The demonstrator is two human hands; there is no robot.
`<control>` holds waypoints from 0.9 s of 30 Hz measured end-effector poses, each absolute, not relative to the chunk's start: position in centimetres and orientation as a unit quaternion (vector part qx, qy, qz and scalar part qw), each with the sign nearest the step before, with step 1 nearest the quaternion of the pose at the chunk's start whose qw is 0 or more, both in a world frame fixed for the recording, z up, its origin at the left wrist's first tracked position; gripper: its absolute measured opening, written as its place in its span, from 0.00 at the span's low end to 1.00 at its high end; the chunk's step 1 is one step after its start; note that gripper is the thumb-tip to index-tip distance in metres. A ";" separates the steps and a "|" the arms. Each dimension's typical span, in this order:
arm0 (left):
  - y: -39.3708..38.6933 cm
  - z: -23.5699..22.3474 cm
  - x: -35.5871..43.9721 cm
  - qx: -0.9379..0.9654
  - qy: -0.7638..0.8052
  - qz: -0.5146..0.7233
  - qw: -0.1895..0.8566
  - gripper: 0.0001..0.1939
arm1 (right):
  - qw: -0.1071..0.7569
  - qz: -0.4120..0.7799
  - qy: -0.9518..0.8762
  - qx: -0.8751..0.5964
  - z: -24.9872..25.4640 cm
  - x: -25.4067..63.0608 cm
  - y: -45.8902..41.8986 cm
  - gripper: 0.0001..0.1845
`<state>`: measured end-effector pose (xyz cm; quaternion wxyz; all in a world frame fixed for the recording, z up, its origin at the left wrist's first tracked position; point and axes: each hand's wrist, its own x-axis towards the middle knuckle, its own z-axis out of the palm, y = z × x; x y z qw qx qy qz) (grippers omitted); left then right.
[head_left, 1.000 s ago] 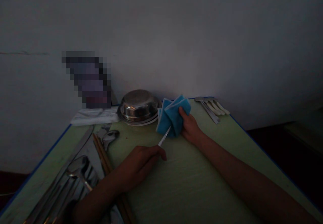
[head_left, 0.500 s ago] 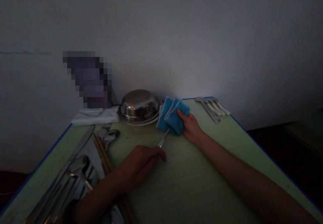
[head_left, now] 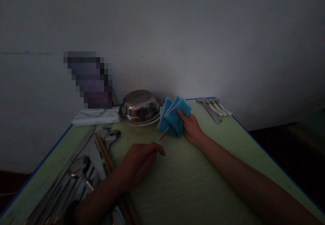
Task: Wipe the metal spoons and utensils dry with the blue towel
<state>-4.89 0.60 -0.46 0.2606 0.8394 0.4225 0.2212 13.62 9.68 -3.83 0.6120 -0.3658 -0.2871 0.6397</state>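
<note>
My left hand [head_left: 138, 164] is closed around the handle end of a thin metal utensil [head_left: 163, 135] that points up and to the right. Its far end disappears into a folded blue cloth [head_left: 172, 116], which my right hand [head_left: 192, 127] grips from the right side. Both hands rest low over the green table [head_left: 193, 181], near its middle. The utensil's head is hidden inside the cloth.
An upturned steel bowl [head_left: 140, 106] sits at the back on a plate. Several spoons [head_left: 213, 109] lie at the back right. At left lie metal cutlery [head_left: 76, 177], wooden chopsticks [head_left: 104, 154] and a folded white cloth [head_left: 95, 116]. A wall stands behind.
My right hand slid the blue cloth a little up along the utensil and back; my left hand lifted slightly and moved a bit away from me.
</note>
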 end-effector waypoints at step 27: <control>1.8 -1.3 -4.0 0.778 0.532 0.184 0.278 0.14 | 0.632 0.669 -0.202 -0.336 -3.5 14.1 10.2 0.09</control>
